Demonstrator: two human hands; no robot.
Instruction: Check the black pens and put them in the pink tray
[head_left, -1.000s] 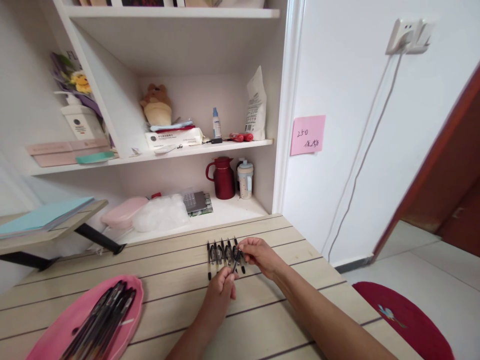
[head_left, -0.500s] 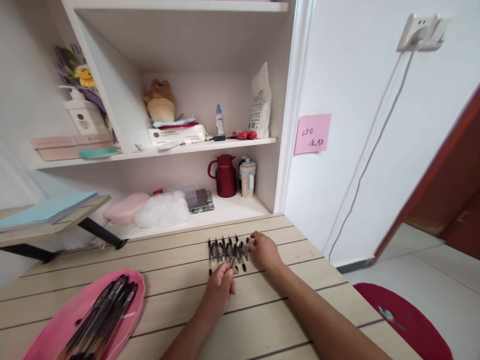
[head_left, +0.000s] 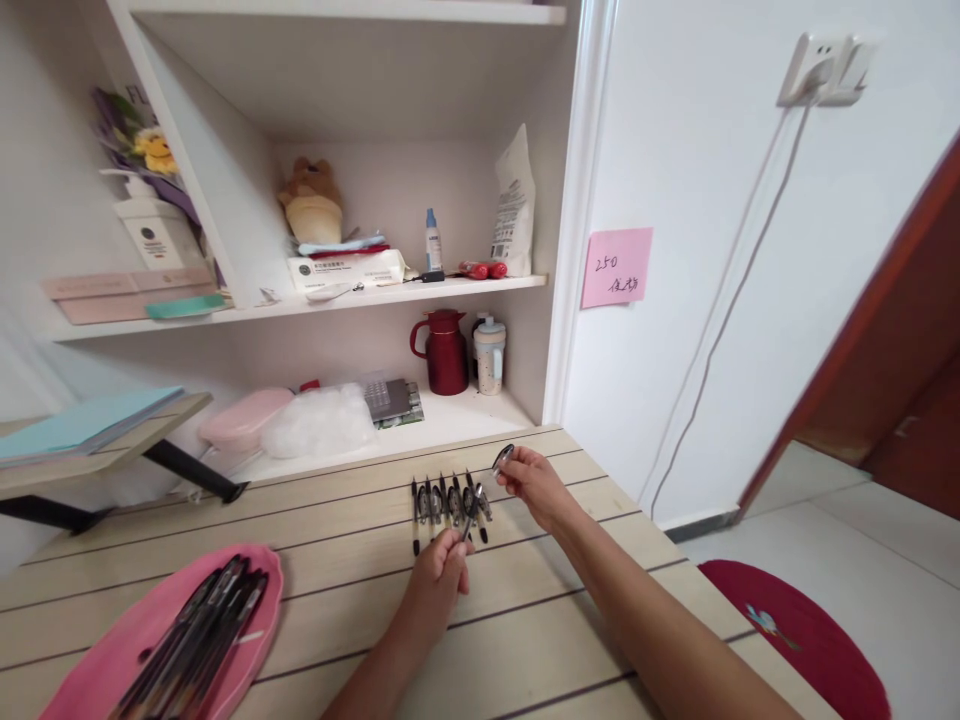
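Over the table, my left hand [head_left: 442, 565] is closed around an uncapped black pen [head_left: 471, 518], its tip pointing up and away. My right hand [head_left: 531, 485] pinches a small black-and-clear pen cap [head_left: 502, 459] between thumb and fingers, lifted off the table. Beneath and beside the hands runs a row of several uncapped black pens [head_left: 415, 515], tips facing away. Loose pen caps [head_left: 436, 504] lie between them. The pen in my left hand partly covers the right end of the row.
At the left, a pink tray [head_left: 262, 640] holds several black pens [head_left: 206, 640]. A small raised stand [head_left: 187, 410] carries blue paper [head_left: 97, 425]. Behind the table are shelves with a red jug [head_left: 447, 355], a cup [head_left: 490, 358] and a white fluffy bundle [head_left: 319, 420]. A red stool [head_left: 817, 650] stands at right.
My right hand has lifted a pen cap from the right end of the row, raising it slightly. The left hand still holds its pen in about the same place.
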